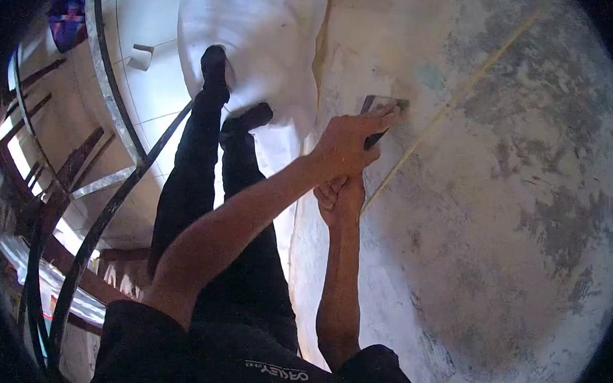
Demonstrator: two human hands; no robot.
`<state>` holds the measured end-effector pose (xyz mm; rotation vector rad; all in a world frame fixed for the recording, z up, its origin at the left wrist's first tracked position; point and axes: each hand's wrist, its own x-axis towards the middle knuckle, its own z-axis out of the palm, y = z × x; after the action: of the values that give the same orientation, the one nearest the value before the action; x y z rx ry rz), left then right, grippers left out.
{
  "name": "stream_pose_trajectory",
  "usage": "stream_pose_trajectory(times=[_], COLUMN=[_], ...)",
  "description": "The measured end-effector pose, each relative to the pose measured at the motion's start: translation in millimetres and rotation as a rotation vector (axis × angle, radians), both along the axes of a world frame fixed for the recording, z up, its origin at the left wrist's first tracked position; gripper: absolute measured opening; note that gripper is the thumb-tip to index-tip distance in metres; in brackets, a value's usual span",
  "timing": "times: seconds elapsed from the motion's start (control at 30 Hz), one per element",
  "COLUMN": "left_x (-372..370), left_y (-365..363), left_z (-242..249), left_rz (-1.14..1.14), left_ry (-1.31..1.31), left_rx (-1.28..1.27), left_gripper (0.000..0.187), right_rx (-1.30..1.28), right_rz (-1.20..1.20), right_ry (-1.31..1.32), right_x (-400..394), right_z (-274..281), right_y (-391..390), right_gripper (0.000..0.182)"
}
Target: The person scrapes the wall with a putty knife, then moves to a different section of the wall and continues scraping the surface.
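Note:
My left hand (351, 142) grips a dark rectangular block (375, 103), which looks like a sanding block, with the fingers laid over it. The block is against the patchy plastered wall (485, 222) on my right. Just below, my right hand (341, 193) is closed with curled fingers, touching or very near the heel of my left hand. Whether it holds anything is hidden. A thin yellow line (457, 102) runs slantwise across the wall, right of both hands.
White sheeting (259, 43) covers the floor beside the wall, and my dark shoes (216, 65) are on it. A metal frame (117, 91) curves along the left. A small pale piece (141, 57) lies on the tiles (159, 93).

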<state>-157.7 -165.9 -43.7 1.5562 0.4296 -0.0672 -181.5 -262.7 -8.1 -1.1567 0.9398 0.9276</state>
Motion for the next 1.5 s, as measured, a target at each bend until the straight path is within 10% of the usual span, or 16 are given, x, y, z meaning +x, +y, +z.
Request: stream_pose_trajectory(times=[0.1,0.5,1.5], left_x=[-2,22,30], left_y=[-11,21,32], left_z=[3,42,19], left_rz=[0.247,0.023,-0.012], left_ry=[-0.221,0.114,0.124], left_rx=[0.074,0.078,-0.044], left_gripper=[0.065,0.056,0.053], right_rx=[0.029,0.306,-0.170], right_rz=[0.063,-0.180,-0.114], right_ry=[-0.034,0.141,0.095], right_x=[2,43,52], right_z=[6,94,82], right_y=[-8,34,74], right_gripper=[0.034,0.026,0.030])
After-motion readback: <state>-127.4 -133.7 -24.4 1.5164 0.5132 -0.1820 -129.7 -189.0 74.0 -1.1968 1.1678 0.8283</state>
